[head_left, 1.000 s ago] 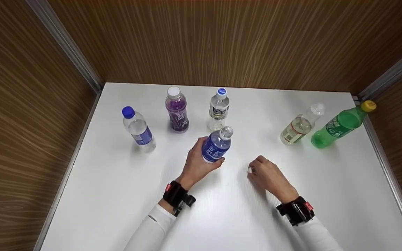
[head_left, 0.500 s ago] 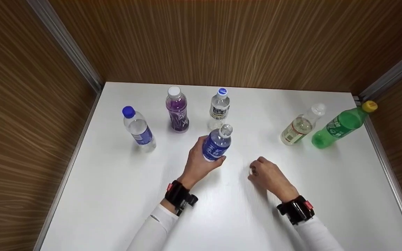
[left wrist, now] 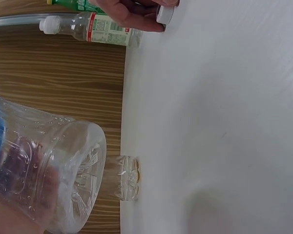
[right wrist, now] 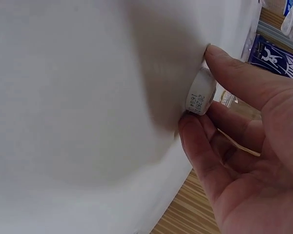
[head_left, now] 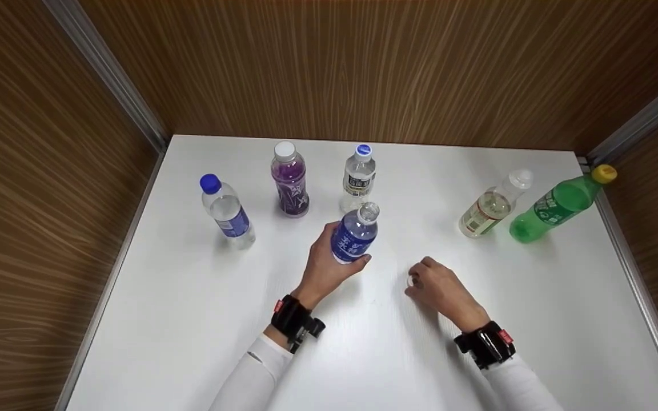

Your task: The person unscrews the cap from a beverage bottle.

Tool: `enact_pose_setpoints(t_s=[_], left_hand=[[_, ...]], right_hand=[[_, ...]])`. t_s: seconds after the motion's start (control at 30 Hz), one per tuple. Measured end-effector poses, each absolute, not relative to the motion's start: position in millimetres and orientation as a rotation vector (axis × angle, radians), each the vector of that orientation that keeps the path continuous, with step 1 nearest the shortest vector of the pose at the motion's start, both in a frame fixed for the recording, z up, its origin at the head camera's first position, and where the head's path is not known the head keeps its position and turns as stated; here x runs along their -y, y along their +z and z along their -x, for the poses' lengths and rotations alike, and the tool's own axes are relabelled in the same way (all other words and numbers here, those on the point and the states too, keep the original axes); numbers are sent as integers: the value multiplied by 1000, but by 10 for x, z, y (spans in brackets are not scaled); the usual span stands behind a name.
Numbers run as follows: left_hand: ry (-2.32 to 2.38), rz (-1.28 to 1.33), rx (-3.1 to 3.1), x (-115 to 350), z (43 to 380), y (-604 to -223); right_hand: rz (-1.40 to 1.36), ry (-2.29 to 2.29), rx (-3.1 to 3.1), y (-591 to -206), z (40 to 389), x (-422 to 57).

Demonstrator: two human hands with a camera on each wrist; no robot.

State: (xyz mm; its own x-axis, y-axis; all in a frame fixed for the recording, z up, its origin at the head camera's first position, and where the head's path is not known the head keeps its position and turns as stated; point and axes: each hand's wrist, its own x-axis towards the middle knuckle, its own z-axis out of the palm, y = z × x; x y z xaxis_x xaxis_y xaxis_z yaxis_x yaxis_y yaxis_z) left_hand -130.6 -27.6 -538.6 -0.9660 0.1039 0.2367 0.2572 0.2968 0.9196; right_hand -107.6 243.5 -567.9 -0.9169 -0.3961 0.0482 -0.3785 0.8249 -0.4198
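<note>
My left hand [head_left: 326,265] grips a clear plastic water bottle [head_left: 354,237] with a blue label. Its neck is bare, with no cap on it, and it tilts a little to the right. In the left wrist view the bottle's base [left wrist: 83,180] hangs above the table. To the right, my right hand [head_left: 440,288] pinches a white bottle cap [right wrist: 201,92] between thumb and finger, low at the tabletop. Small printed digits run along the cap's side. My other right fingers curl loosely behind it.
Behind the left hand stand a blue-capped bottle [head_left: 229,214], a purple drink bottle [head_left: 291,182] and a clear bottle [head_left: 358,177]. At right are a white-capped bottle [head_left: 489,208] and a green soda bottle [head_left: 560,202]. Wood-grain panels [head_left: 363,68] wall the white table [head_left: 180,319].
The bottle in my left hand has shifted very slightly up and left in the head view. My right hand with the cap stays nearly still.
</note>
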Motion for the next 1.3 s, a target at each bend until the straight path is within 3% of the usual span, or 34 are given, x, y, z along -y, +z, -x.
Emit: enact_pose_setpoints(t_s=[0.83, 1.3], left_hand=[[-1915, 286, 2451, 204, 1337, -5453], [-2000, 455, 2427, 56, 1408, -5547]], right_hand=[[673, -671, -2983, -5710, 1041, -2480], [554, -674, -2965, -5689, 1046, -2429]])
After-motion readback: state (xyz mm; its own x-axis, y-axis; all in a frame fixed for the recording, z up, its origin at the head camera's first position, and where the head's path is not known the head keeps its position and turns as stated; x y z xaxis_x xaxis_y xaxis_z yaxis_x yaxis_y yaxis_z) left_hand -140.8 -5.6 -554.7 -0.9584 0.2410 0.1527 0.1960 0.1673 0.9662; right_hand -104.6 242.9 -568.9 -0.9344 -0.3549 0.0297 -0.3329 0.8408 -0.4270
